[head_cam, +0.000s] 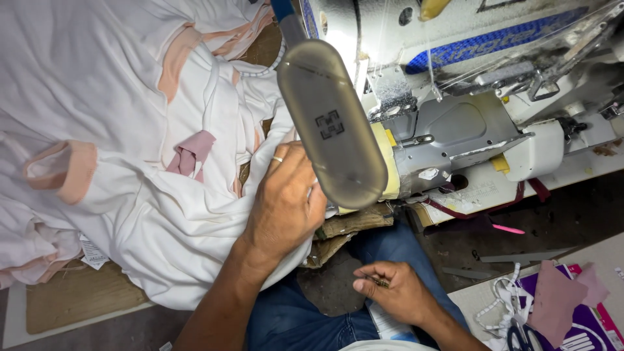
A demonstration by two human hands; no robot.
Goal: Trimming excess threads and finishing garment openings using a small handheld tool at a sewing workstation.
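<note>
From my remote seat I look straight down on a sewing station. My left hand (pixel 284 198) lies palm down on a heap of white garments (pixel 123 97), fingers spread and pressed flat into the cloth, a ring on one finger; it pins the fabric rather than gripping it, right at the near edge of the sewing machine (pixel 468 84). The white garments cover most of the left half of the scene, spilling from far left toward the middle, with peach cuffs (pixel 71 170) and neck bands showing among the folds. A small mauve fabric piece (pixel 190 153) sits on the heap, left of the hand. A long oval grey lamp head (pixel 331 123) hangs just above the fingers and hides the needle area. My right hand (pixel 396 292) is lower and nearer, over my blue jeans (pixel 292 318), well apart from the cloth; its thumb and fingers pinch a small thin dark thing (pixel 379 282), too small for me to identify. Far right and near, on a side surface, lie pink fabric scraps (pixel 552 299), white cord (pixel 504 302) and scissors (pixel 523 337). Cardboard pieces (pixel 344 227) poke out beneath the machine's edge beside my left hand.
</note>
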